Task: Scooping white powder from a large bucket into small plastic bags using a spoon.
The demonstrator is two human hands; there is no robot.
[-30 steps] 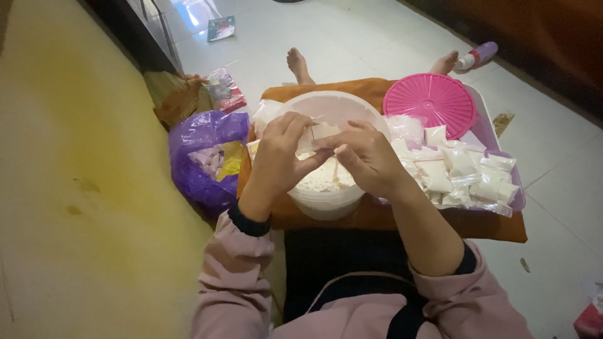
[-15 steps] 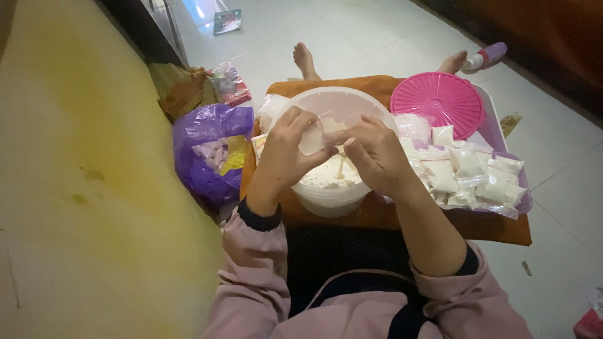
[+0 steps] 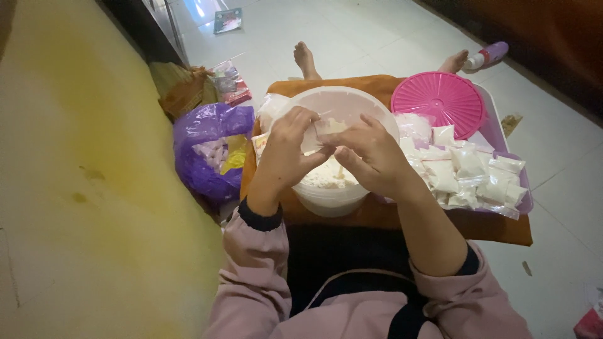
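A: How is the scene lit?
B: Dimly. A pale glare falls on the floor tiles (image 3: 352, 37) at top, far from me; the upper right corner sinks into dark.

A: Is it sharp?
B: Soft throughout. My left hand (image 3: 289, 150) and right hand (image 3: 370, 154) lack fine detail, the lap below is shadowed, and the edges bow outward.

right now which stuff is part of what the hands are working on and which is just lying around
In use: left hand, right hand, small clear bag held between them, white tub, filled bags in the tray.

Lying about: pink lid, purple bag, bottle, booklet.
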